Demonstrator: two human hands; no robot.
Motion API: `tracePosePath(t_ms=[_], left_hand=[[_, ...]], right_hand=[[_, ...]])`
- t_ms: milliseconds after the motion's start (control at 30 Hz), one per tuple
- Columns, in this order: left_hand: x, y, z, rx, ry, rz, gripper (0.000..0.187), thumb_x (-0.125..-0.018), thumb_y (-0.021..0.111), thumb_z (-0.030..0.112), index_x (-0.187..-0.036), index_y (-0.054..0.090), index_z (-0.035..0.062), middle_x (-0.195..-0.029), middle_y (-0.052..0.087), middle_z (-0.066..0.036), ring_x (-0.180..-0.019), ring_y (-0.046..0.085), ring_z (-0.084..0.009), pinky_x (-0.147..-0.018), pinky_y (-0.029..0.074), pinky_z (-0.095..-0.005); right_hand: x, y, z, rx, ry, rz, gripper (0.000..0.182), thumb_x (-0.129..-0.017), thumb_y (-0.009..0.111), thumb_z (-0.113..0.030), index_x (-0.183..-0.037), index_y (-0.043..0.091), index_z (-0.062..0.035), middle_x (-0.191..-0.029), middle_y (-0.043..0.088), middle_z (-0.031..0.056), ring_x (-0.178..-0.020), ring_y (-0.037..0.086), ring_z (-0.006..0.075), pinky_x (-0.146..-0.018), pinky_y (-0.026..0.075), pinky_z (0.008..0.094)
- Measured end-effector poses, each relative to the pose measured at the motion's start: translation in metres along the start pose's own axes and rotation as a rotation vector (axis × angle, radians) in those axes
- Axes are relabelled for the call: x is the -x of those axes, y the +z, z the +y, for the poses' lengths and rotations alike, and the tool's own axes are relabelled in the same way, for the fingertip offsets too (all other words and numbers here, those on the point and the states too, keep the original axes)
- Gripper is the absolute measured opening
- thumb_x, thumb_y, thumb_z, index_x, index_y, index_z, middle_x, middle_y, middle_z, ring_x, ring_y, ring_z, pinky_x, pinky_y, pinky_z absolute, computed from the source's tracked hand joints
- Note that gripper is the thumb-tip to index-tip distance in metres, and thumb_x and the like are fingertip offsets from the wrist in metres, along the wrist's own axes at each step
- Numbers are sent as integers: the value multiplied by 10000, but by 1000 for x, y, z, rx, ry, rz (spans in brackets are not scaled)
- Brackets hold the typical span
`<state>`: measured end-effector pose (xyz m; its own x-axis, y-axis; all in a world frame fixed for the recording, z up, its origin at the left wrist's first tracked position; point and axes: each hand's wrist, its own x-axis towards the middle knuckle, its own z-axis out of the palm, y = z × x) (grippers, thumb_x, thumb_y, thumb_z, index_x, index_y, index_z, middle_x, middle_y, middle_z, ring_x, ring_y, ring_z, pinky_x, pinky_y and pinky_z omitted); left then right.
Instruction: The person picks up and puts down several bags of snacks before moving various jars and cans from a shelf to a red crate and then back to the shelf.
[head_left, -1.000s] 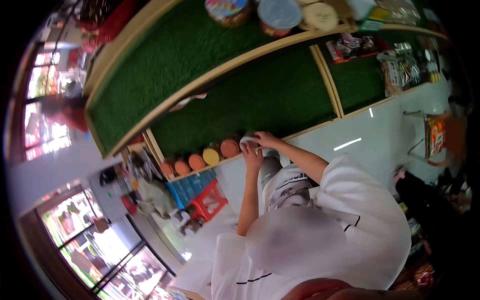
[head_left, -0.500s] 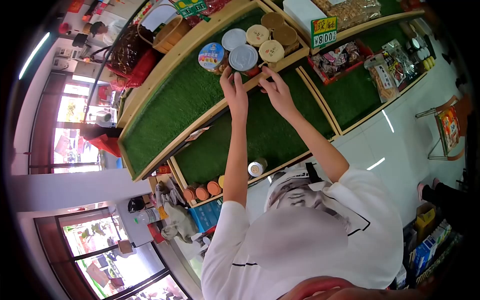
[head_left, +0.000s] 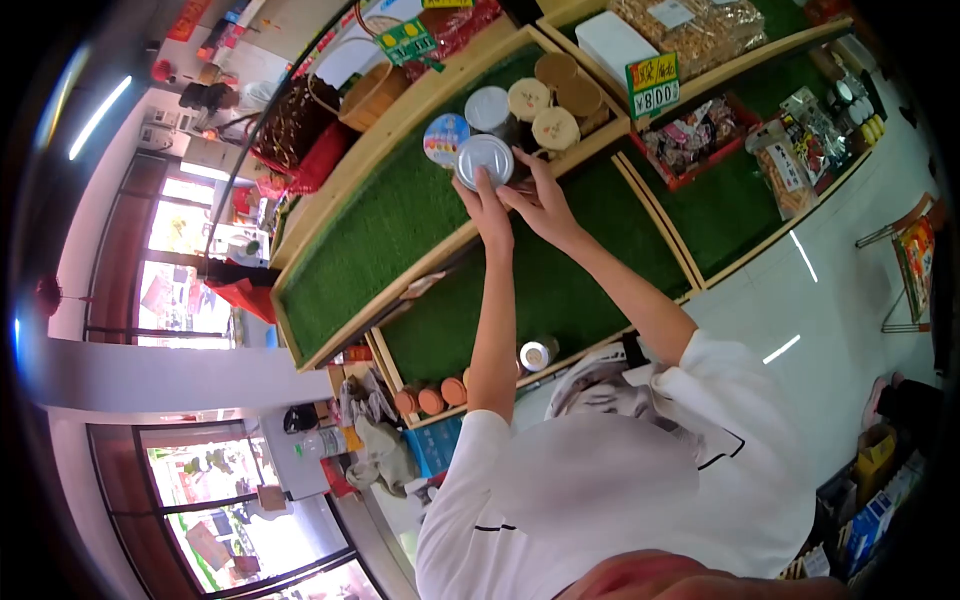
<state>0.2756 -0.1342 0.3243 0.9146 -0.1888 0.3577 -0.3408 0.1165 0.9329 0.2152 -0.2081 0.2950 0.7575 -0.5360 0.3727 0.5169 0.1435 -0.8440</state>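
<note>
Both my hands are on a jar with a silver lid (head_left: 484, 160) on the upper shelf. My left hand (head_left: 490, 212) has its fingers against the jar's near left side and lid. Around the right side bends my right hand (head_left: 545, 205). Close behind stand a jar with a colourful blue-and-white lid (head_left: 446, 138) and another silver-lidded jar (head_left: 489, 108). Several jars with cream and brown tops, such as this cream-topped jar (head_left: 555, 129), are grouped to the right. The held jar's sides are mostly hidden by my hands.
Wooden edging frames the green-lined shelf (head_left: 370, 225). A price sign (head_left: 653, 85) stands right of the jars, above a red box of wrapped items (head_left: 693, 140). Below, a single jar (head_left: 538, 353) and several orange-lidded jars (head_left: 430, 401) line the lower shelf's front edge.
My hands have closed around the near silver-lidded jar, which now sits slightly apart from its neighbours, nearer to me. The whole view has shifted a little, moving the shelf rightward and down.
</note>
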Motion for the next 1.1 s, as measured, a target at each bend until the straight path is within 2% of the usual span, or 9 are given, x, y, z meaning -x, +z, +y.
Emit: tracePosePath(t_ms=[100, 267, 367, 500, 600, 733, 833, 933, 1100], left_hand=[[26, -19, 12, 9, 4, 47, 398, -1041, 472, 309, -1291, 411, 5, -1215, 514, -159, -1098, 503, -233, -969, 408, -371], [124, -50, 33, -223, 61, -8, 503, -1027, 479, 228, -1436, 313, -13, -1407, 416, -188, -1261, 453, -259, -1059, 371, -375], [174, -68, 8, -175, -125, -12, 516, -1024, 486, 187, -1454, 285, -17, -1432, 396, -193, -1294, 434, -259, -1083, 358, -368], [235, -84, -49, -194, -304, 1, 505, -1000, 545, 158, -1406, 303, -19, -1422, 420, -203, -1296, 463, -267, -1063, 390, -358], [270, -106, -100, -221, -454, -39, 514, -987, 573, 179, -1378, 310, -26, -1381, 468, -237, -1273, 510, -296, -1030, 432, -373], [299, -127, -146, -305, -518, -65, 430, -1002, 560, 183, -1318, 343, -13, -1208, 577, -200, -1096, 602, -244, -868, 510, -348], [311, -145, -167, -418, -550, -25, 377, -967, 585, 130, -1267, 403, -9, -1108, 604, -212, -998, 638, -299, -819, 532, -375], [327, -167, -187, -711, -672, -111, 461, -914, 596, 97, -1322, 416, -17, -1257, 507, -262, -1097, 567, -412, -903, 486, -485], [327, -159, -178, -968, -548, -151, 580, -865, 620, 83, -1394, 397, 6, -1336, 435, -209, -1178, 488, -429, -924, 469, -481]], right_hand=[[19, 9, -14, -34, -19, -52, 684, -870, 746, -202, -1369, 358, 58, -1282, 402, 161, -1147, 563, 238, -891, 551, 317], [90, -3, -38, 118, 111, -128, 692, -865, 749, -169, -1438, 383, -46, -1228, 390, 88, -1110, 538, 178, -870, 533, 280], [137, -19, -13, 201, 253, -142, 680, -852, 764, -223, -1435, 448, -71, -1143, 386, 91, -943, 514, 156, -751, 523, 251], [181, -51, 30, 498, 497, -263, 638, -868, 743, -320, -1401, 500, -69, -1062, 448, 107, -912, 557, 197, -779, 518, 295], [219, -70, 81, 525, 517, -273, 613, -871, 742, -254, -1412, 499, -97, -1043, 464, 72, -801, 493, 126, -666, 454, 250], [255, -88, 146, 649, 562, -385, 622, -880, 724, -306, -1415, 490, -89, -1151, 532, 147, -907, 580, 204, -746, 492, 288], [272, -86, 180, 618, 641, -464, 616, -872, 707, -319, -1395, 500, -68, -1172, 560, 215, -1007, 615, 332, -883, 506, 383], [295, -79, 209, 670, 638, -496, 591, -878, 695, -310, -1381, 507, -64, -1180, 587, 230, -1055, 614, 369, -908, 499, 404], [310, -83, 229, 798, 690, -513, 533, -884, 682, -282, -1346, 541, -56, -1208, 601, 251, -1102, 607, 395, -927, 500, 428]])
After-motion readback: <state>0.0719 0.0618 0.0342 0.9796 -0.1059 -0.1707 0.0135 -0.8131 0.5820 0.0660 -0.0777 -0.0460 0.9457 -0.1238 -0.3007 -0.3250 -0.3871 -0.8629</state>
